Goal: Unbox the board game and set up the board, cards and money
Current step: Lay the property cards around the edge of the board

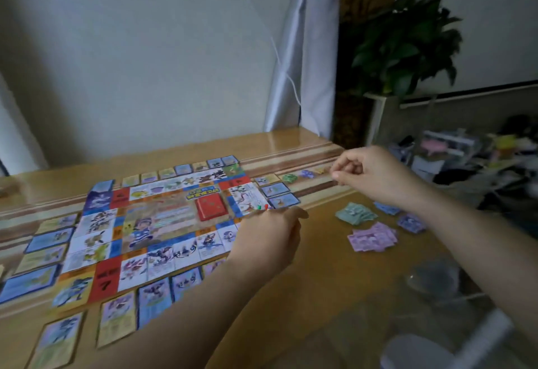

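Board (pixel 139 223): laid flat and unfolded on the left half of the wooden worktop (pixel 320 266), its pictured squares facing up.
Red deck (pixel 211 207): stacked inside the board, to the right of its middle artwork.
Cards (pixel 152 300): set face up in rows just outside the board's edges, on the near, left, far and right sides.
Green pile (pixel 355 213): paper money heaped loosely on the worktop, to the right of the board and apart from it.
Purple pile (pixel 374 240): more money, placed just in front of the green pile.
Blue piles (pixel 412 223): two small heaps seen to the right of the green pile.
Red and green pieces (pixel 262 207): small and blurred, found at the board's right edge.
Left hand (pixel 270 237): held over the board's near right corner, back upward, with its fingertips beside the small pieces; whether the fingers are released or grasping cannot be told.
Right hand (pixel 369 173): raised above the far right part of the worktop, beyond the money; its fingers (pixel 348 169) are curled with thumb and forefinger brought together, but whether anything is pinched cannot be told.
Potted plant (pixel 404 45): seen behind the worktop, at the right.
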{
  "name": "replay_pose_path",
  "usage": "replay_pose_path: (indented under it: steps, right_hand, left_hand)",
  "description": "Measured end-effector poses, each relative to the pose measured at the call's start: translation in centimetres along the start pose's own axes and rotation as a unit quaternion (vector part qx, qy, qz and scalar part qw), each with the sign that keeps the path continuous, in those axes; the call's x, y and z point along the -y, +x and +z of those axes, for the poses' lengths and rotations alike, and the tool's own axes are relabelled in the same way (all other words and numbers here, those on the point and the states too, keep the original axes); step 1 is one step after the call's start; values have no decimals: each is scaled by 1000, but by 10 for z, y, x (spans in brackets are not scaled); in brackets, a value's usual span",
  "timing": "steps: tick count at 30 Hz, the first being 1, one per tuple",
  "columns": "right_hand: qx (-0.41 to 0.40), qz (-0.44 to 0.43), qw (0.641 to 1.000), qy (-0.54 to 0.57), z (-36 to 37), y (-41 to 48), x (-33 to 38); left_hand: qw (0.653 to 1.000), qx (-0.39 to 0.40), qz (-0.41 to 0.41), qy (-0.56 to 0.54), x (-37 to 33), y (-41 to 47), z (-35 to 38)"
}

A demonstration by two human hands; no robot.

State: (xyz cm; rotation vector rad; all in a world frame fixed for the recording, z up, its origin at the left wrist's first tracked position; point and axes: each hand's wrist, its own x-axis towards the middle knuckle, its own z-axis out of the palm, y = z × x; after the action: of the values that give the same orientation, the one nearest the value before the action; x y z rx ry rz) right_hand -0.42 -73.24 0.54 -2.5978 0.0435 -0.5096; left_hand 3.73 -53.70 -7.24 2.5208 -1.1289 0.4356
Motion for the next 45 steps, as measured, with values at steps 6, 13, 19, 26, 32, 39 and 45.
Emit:
replay_pose_path:
  steps: [6,13,19,26,32,39,45]
  right_hand:
    - [38,85,995,-43,4,-23,-72]
    - [105,142,982,-69,10,-1,-111]
    - [292,59,936,-188,20,40,-93]
    - [386,19,873,-297,33,61,-85]
    - [373,4,872,-317,38,61,-91]
    - [409,27,840,-355,37,66,-86]
    - [432,60,815,-381,36,71,-80]
  left_hand:
    - [993,95,54,31,-30,25,42]
    - [974,179,87,111,-47,45,69]
    - [974,186,85,93,-45,46,67]
    - [976,184,80,78,-43,44,69]
    - [977,186,80,67,-41,42,69]
    - [976,189,83,64,-40,41,70]
    - [976,194,79,63,-41,41,70]
